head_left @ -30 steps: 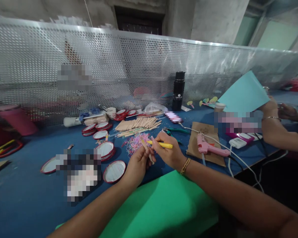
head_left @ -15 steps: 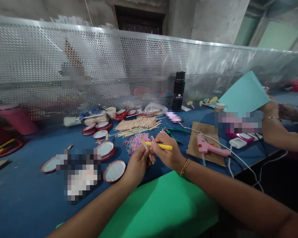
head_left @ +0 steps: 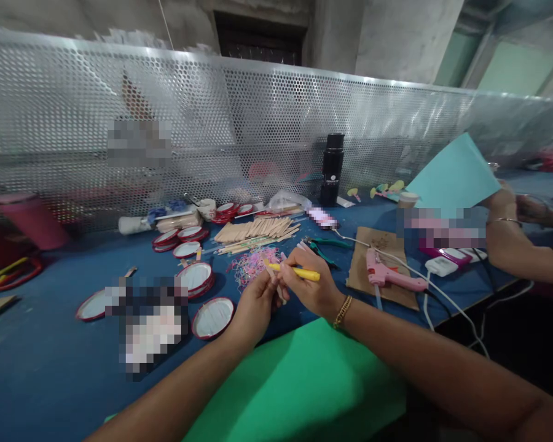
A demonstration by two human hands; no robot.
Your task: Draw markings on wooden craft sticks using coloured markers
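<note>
Far past the right hand (head_left: 314, 287) stood a black bottle (head_left: 332, 167) that said FASHION. That hand pinched a yellow pen (head_left: 305, 272), lying almost sideways, its tip pointing left at a wooden stick (head_left: 270, 270), which the left hand (head_left: 257, 302) held tight, slanting up and left

**A craft workshop in a bare concrete room**

This looks like a small craft workshop. A long blue table (head_left: 41, 356) carries craft supplies: a pile of flat wooden sticks (head_left: 253, 229), a heap of colourful bands (head_left: 252, 265) and stacked red-rimmed discs (head_left: 194, 276). Tools lie among them, including pliers (head_left: 335, 243) and a glue gun (head_left: 396, 277) on cardboard (head_left: 357, 275). A perforated metal screen (head_left: 276, 116) runs along the back, before a rough concrete wall (head_left: 400, 43). Another person's arm (head_left: 520, 248), beside a blue sheet (head_left: 456, 175), shows the space is shared.
</note>
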